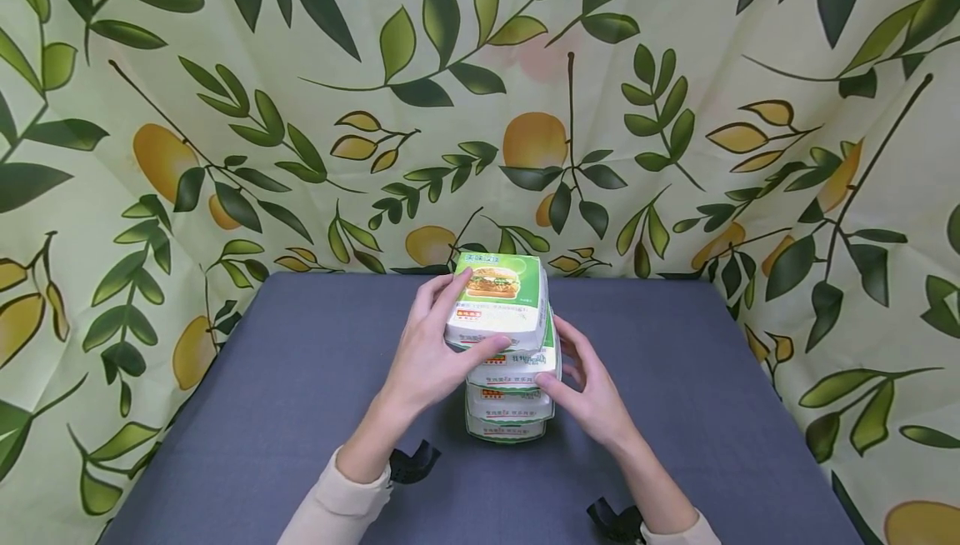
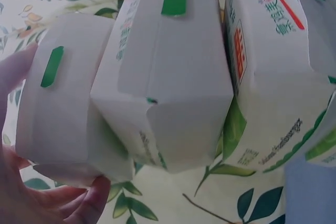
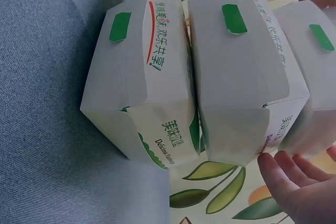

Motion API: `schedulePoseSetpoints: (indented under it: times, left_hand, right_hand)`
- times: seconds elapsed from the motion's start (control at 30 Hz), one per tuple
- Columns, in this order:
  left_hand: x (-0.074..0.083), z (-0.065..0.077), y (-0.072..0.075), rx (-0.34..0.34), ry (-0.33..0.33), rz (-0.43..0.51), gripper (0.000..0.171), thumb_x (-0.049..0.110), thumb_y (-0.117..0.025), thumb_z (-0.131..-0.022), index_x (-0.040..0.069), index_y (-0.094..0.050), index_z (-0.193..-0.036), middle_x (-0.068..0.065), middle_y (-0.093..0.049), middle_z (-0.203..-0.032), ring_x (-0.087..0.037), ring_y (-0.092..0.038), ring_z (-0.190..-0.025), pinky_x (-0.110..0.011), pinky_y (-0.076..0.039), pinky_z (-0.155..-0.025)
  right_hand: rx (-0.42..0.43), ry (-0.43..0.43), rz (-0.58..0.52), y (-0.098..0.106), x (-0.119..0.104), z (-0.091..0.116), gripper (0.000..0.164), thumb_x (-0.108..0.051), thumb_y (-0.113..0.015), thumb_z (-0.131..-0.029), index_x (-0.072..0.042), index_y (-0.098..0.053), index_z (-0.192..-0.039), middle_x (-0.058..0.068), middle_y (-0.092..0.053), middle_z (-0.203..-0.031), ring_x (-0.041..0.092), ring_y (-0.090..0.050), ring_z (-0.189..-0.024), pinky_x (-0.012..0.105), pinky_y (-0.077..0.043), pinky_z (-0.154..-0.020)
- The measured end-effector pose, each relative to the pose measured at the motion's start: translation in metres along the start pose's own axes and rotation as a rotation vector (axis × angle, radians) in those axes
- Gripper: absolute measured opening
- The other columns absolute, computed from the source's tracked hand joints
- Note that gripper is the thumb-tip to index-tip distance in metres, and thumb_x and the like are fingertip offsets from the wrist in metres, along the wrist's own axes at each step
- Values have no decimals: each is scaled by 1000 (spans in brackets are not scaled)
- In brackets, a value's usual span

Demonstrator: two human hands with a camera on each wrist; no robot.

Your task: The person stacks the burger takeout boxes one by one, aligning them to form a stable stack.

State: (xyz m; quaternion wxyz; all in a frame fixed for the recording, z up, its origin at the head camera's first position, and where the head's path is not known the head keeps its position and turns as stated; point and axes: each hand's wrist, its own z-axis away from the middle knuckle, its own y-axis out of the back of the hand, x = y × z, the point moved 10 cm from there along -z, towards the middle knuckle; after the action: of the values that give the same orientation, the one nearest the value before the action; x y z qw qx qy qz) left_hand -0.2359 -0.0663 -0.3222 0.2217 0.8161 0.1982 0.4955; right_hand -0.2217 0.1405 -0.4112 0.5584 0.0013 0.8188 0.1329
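Observation:
A stack of several white and green paper burger boxes stands in the middle of the head view. My left hand [image 1: 423, 349] grips the top burger box [image 1: 498, 299], thumb along its front and fingers at its left side. This box sits slightly left of the burger box [image 1: 513, 374] below it. My right hand [image 1: 588, 382] holds that second box at its right, thumb on its front corner. Lower burger boxes [image 1: 506, 403] rest beneath. Green tabs mark the box sides in both wrist views, where a lower box [image 3: 136, 61] is nearest the table.
A dark blue-grey cloth covers the table [image 1: 300, 378] under the stack. Behind and at both sides hangs a pale curtain [image 1: 465, 112] printed with leaves and orange fruit. Black straps [image 1: 414, 463] are at the wrists.

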Motion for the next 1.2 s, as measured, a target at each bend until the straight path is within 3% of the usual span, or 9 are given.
schedulePoseSetpoints:
  times: [0.2,0.8,1.07,1.2]
  left_hand:
    - [4,0,-7,1,-6,15,91,54,-84,-78,31,-42,-156,-5,-34,-151,-27,-35,-135,-55,-41,-102]
    - [7,1,-15,-8,-11,43,92,51,-83,-79,30,-39,-157,-5,-28,-155,-30,-39,-134,-56,-40,-104]
    - [1,3,-11,-26,-60,174,89,45,-80,-85,29,-32,-159,-4,-25,-160,-24,-38,-138,-57,-38,-108]
    - [-4,3,-13,-56,-114,264,85,43,-74,-91,24,-29,-160,-7,-24,-163,-21,-30,-145,-56,-38,-111]
  right_hand:
    - [2,-15,-3,0,0,1,75,-7,-70,-94,-13,-31,-158,9,-40,-155,23,-46,-135,22,-46,-102]
    - [24,-37,16,3,3,2,73,-8,-70,-94,-10,-33,-157,12,-41,-153,31,-45,-136,21,-45,-101]
    - [22,-58,12,5,3,2,74,-9,-71,-94,-10,-32,-157,10,-41,-153,28,-43,-137,19,-44,-102]
    - [33,-39,10,8,1,1,74,-7,-71,-93,-9,-33,-157,11,-41,-153,28,-43,-136,18,-43,-101]
